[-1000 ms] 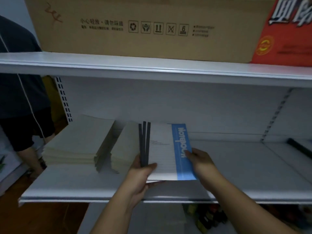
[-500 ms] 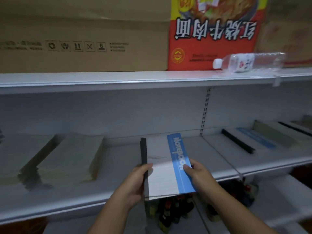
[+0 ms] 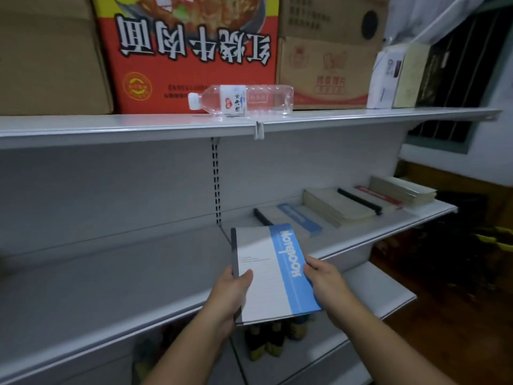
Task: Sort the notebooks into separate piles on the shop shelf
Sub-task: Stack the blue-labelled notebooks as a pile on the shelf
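White-and-blue notebook [image 3: 273, 273] sits at lower centre of the frame, above the grey shelf [image 3: 111, 273]. I see my left hand [image 3: 231, 293] gripping its dark spine, thumb on top, while my right hand [image 3: 326, 282] pinches the blue edge.

two bare forearms are showing at the lower middle of the frame; left hand [image 3: 231, 294] and right hand [image 3: 329, 284] are wearing nothing.

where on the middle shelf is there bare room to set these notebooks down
The left bay of the middle shelf shows bare up to the slotted upright. Right of it is crowded: a blue-striped notebook, a cream pile, a red-striped one and another cream pile.
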Available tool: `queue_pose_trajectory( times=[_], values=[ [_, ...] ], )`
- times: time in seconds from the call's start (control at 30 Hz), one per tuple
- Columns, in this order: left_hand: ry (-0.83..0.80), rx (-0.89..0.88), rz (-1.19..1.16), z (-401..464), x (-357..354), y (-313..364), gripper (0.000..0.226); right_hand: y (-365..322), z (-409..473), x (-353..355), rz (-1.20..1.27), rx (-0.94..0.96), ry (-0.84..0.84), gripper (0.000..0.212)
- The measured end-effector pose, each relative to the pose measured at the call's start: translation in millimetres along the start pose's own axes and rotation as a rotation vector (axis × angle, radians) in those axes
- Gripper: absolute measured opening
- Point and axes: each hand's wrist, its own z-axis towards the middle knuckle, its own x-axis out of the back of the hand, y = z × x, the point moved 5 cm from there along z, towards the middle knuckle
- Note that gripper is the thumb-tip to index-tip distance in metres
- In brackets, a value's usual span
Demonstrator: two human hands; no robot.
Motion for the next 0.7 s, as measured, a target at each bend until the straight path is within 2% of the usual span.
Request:
queue_pose_trajectory(
  times=[0.13, 0.3, 0.43, 0.5, 0.57, 0.63, 0.7],
  values=[
    [-0.017, 0.011, -0.011, 35.5, -27.8, -2.4, 0.013, 1.9, 31.0, 21.0, -0.035, -0.030, 0.043, 0.034],
    [0.058, 0.005, 0.048, 98.5, -50.3, 0.0, 0.013, -0.7, 95.6, 40.9, -0.120, -0.074, 0.104, 0.030],
    [0.031, 0.114, 0.009, 141.4, -68.8, 2.3, 0.020, -5.2, 148.7, 57.5, -0.211, -0.107, 0.139, 0.027],
    [0.020, 0.117, 0.064, 165.8, -71.7, 5.5, 0.023, -2.5, 171.2, 63.6, -0.256, -0.109, 0.156, 0.032],
    [0.052, 0.096, 0.148, 187.2, -71.7, 8.4, 0.024, 2.3, 190.9, 70.0, -0.252, -0.104, 0.171, 0.028],
    [0.057, 0.096, 0.193, 201.5, -73.5, 7.0, 0.019, 3.9, 204.3, 70.0, -0.261, -0.121, 0.156, 0.021],
    [0.104, 0.068, 0.246, 215.1, -73.8, 6.2, 0.013, 1.2, 218.9, 68.9, -0.302, -0.119, 0.124, 0.026]
  ],
)
